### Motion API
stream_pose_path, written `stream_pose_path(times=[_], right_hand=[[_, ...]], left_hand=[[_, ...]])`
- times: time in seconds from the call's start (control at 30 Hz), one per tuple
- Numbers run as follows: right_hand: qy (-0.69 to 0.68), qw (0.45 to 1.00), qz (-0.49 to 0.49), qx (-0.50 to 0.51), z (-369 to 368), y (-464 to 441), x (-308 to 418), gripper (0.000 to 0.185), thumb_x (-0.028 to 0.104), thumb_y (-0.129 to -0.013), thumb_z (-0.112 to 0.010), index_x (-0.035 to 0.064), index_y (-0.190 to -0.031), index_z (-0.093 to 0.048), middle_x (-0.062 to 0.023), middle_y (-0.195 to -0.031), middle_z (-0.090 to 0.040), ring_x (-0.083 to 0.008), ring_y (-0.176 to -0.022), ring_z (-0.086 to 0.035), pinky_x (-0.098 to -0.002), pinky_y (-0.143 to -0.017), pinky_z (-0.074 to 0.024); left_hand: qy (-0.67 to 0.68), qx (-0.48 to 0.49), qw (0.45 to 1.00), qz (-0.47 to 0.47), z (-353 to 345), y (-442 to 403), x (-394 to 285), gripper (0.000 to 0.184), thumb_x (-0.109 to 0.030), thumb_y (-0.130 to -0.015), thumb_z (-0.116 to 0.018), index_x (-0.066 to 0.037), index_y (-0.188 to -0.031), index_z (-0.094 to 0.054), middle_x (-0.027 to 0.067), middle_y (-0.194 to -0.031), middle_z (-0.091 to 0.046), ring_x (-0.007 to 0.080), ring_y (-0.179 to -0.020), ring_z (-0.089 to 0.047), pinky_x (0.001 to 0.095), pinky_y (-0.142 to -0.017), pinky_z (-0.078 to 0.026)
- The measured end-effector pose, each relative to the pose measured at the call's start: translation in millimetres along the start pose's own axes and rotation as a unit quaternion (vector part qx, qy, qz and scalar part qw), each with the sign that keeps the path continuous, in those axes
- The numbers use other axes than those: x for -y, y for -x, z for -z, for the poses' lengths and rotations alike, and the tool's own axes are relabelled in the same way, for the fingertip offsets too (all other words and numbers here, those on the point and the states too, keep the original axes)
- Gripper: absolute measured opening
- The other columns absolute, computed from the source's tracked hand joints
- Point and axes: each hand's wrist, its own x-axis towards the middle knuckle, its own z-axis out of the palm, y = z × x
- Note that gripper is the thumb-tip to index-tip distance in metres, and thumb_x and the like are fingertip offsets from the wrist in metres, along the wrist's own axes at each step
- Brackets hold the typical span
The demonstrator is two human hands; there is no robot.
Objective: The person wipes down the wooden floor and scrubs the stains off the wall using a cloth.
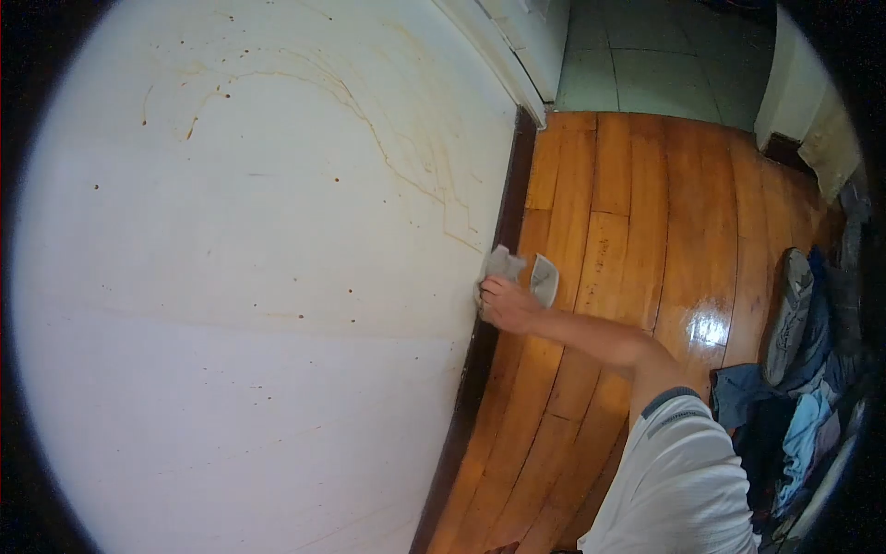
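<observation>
My right hand is closed around a crumpled greyish cloth. It presses the cloth against the bottom of the white wall, at the dark baseboard. Brown drips and spots mark the wall, and one long curved streak runs down toward the cloth. Just beside the hand, a small white piece with a greyish middle is on the floor side; its kind is unclear. My left hand is out of view.
The floor is of glossy wooden planks. At the right lie a grey shoe and a heap of clothes. Beyond a white door frame at the top, greenish tiles begin.
</observation>
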Motion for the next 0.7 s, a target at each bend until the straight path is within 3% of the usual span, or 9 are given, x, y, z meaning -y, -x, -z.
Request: stream_pose_path(times=[0.03, 0.07, 0.13, 0.17, 0.23, 0.37, 0.43, 0.53, 0.7], right_hand=[[-0.115, 0.985, 0.034, -0.124, -12, 5, 0, 0.019, 0.014, -0.085, -0.051, 0.0015, -0.096, -0.059, -0.0173, -0.105, -0.054, -0.0346, -0.105, -0.051, -0.0411, -0.092, -0.0442], [-0.115, 0.985, 0.034, -0.126, -18, -1, -3, 0.019, 0.014, -0.085, -0.051, 0.0015, -0.096, -0.059, -0.0173, -0.105, -0.054, -0.0346, -0.105, -0.051, -0.0411, -0.092, -0.0442], [-0.318, 0.883, -0.304, -0.163, -24, -21, -9, 0.038, 0.024, -0.094, -0.044, -0.0032, -0.118, -0.053, -0.016, -0.127, -0.049, -0.0326, -0.126, -0.039, -0.039, -0.105, -0.0318], [-0.321, 0.882, -0.304, -0.163, -22, -34, -7, 0.038, 0.024, -0.094, -0.044, -0.0032, -0.118, -0.053, -0.016, -0.127, -0.049, -0.0326, -0.126, -0.039, -0.039, -0.105, -0.0318], [-0.561, 0.7, -0.355, -0.265, -18, -68, 0, 0.053, 0.031, -0.095, -0.043, -0.002, -0.136, -0.037, -0.0157, -0.141, -0.037, -0.0313, -0.135, -0.029, -0.0372, -0.112, -0.0209], [-0.463, 0.75, -0.325, -0.342, -22, -84, 61, 0.067, 0.035, -0.092, -0.04, -0.0014, -0.144, -0.02, -0.0217, -0.148, -0.024, -0.036, -0.138, -0.018, -0.042, -0.114, -0.0141], [-0.413, 0.841, -0.233, -0.261, -11, -58, 101, 0.067, 0.027, -0.091, -0.041, -0.0023, -0.145, -0.015, -0.0232, -0.149, -0.021, -0.0375, -0.139, -0.014, -0.0436, -0.115, -0.0114], [-0.356, 0.845, -0.213, -0.339, -39, -77, 66, 0.065, 0.021, -0.09, -0.044, -0.0021, -0.145, -0.017, -0.0231, -0.148, -0.023, -0.0367, -0.139, -0.017, -0.0427, -0.115, -0.0126], [-0.449, 0.766, -0.255, -0.382, -14, -127, -32, 0.064, 0.018, -0.09, -0.047, -0.0021, -0.145, -0.018, -0.0207, -0.149, -0.025, -0.0349, -0.137, -0.023, -0.0412, -0.114, -0.0162]], left_hand=[[-0.076, 0.009, 0.997, -0.031, 10, -3, -14, 0.041, -0.024, -0.089, -0.056, -0.011, -0.127, -0.051, 0.0168, -0.12, -0.055, 0.0363, -0.109, -0.052, 0.0435, -0.09, -0.045], [-0.078, 0.008, 0.996, -0.031, 22, -5, -26, 0.041, -0.024, -0.089, -0.056, -0.011, -0.127, -0.051, 0.0168, -0.12, -0.055, 0.0363, -0.109, -0.052, 0.0435, -0.09, -0.045], [-0.072, 0.061, 0.995, 0.038, 42, -8, -42, 0.04, -0.024, -0.089, -0.056, -0.01, -0.127, -0.05, 0.0177, -0.12, -0.054, 0.0363, -0.111, -0.05, 0.0425, -0.091, -0.044], [-0.074, 0.06, 0.995, 0.04, 33, -4, -30, 0.04, -0.024, -0.089, -0.056, -0.01, -0.127, -0.05, 0.0177, -0.12, -0.054, 0.0363, -0.111, -0.05, 0.0425, -0.091, -0.044], [0.092, -0.053, 0.994, 0.022, 8, 2, 1, 0.038, -0.016, -0.091, -0.052, -0.008, -0.128, -0.049, 0.0162, -0.12, -0.053, 0.0333, -0.111, -0.051, 0.039, -0.091, -0.045], [0.06, -0.019, 0.997, 0.036, 17, 0, 4, 0.038, -0.016, -0.092, -0.052, -0.007, -0.129, -0.048, 0.0169, -0.122, -0.053, 0.0338, -0.112, -0.051, 0.0393, -0.092, -0.044], [0.044, -0.004, 0.998, 0.038, 25, -7, -5, 0.038, -0.016, -0.092, -0.052, -0.007, -0.129, -0.048, 0.0174, -0.122, -0.052, 0.0342, -0.113, -0.051, 0.0395, -0.093, -0.044], [0.021, 0.026, 0.998, 0.054, 37, -3, -20, 0.039, -0.017, -0.092, -0.052, -0.006, -0.129, -0.048, 0.0181, -0.124, -0.052, 0.0347, -0.114, -0.05, 0.0398, -0.094, -0.043], [-0.031, 0.067, 0.993, 0.089, 65, 16, -47, 0.039, -0.017, -0.093, -0.052, -0.004, -0.13, -0.047, 0.0192, -0.126, -0.051, 0.0355, -0.115, -0.05, 0.0403, -0.096, -0.042]])
